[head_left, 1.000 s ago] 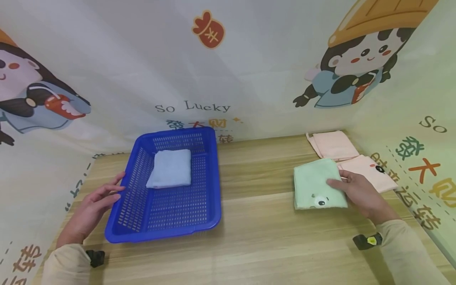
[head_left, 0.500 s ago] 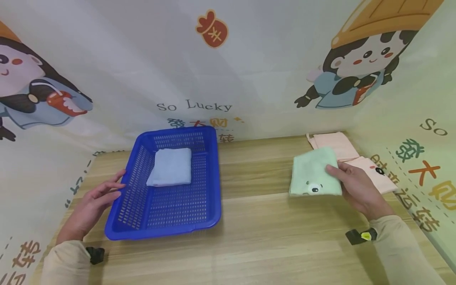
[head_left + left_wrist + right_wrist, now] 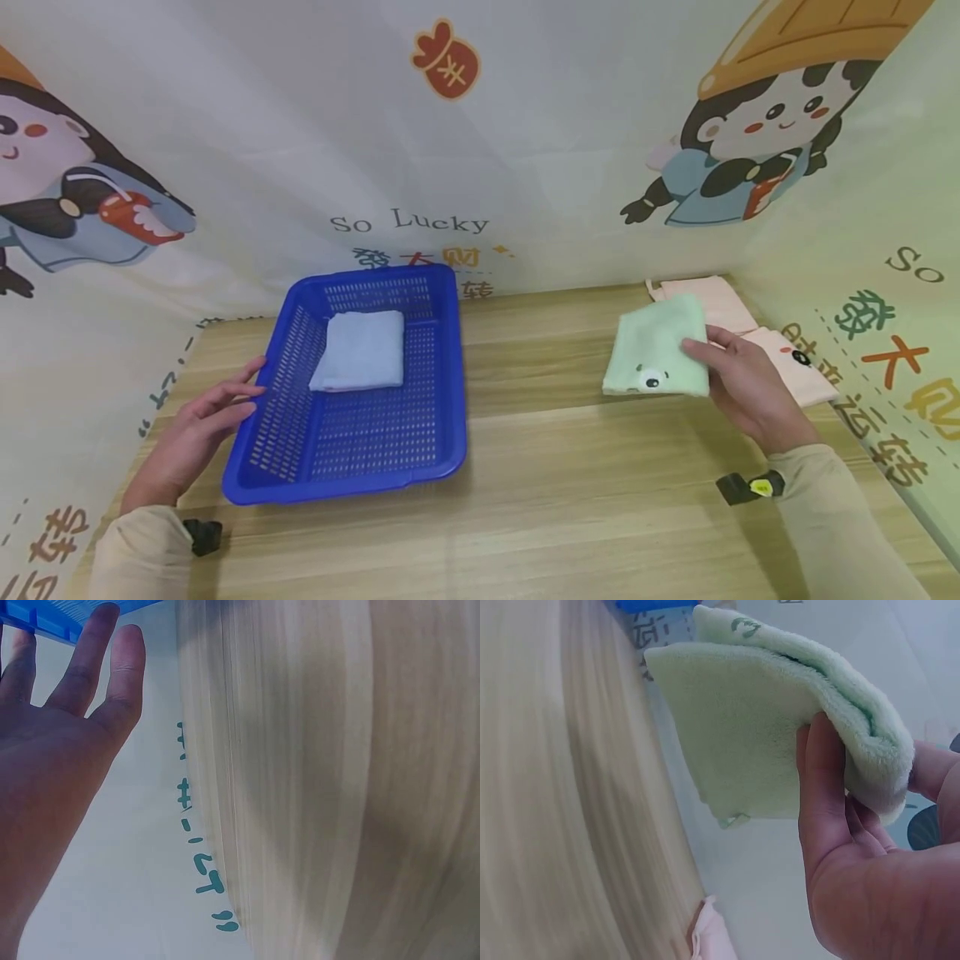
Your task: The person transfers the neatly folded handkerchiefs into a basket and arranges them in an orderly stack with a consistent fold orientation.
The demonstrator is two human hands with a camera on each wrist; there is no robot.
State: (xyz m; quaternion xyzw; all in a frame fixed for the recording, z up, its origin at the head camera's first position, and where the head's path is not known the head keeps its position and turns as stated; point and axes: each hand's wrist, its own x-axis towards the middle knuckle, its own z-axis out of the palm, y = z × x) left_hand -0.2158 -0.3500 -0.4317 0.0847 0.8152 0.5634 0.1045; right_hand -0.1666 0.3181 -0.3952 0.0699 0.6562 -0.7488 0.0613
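My right hand [image 3: 753, 387] pinches a folded green towel [image 3: 658, 346] by its right edge, thumb on top and fingers beneath. A small bear face is on the towel's near edge. In the right wrist view the green towel [image 3: 742, 727] hangs above the table, its folded layers showing. My left hand [image 3: 198, 433] is at the left rim of a blue plastic basket [image 3: 442, 467], fingers fairly straight against it. The left wrist view shows those fingertips [image 3: 127, 652] just under the basket's edge. Inside the basket lies a folded light blue towel [image 3: 363, 350].
Two folded pink towels lie at the table's back right: a rear pink towel [image 3: 723, 304] and a front pink towel [image 3: 795, 379] with an eye design. A printed cloth wall [image 3: 555, 167] stands along the back and sides of the wooden table [image 3: 540, 500].
My right hand has raised the green towel and shifted it leftward and away from me. The left hand and the basket have stayed put.
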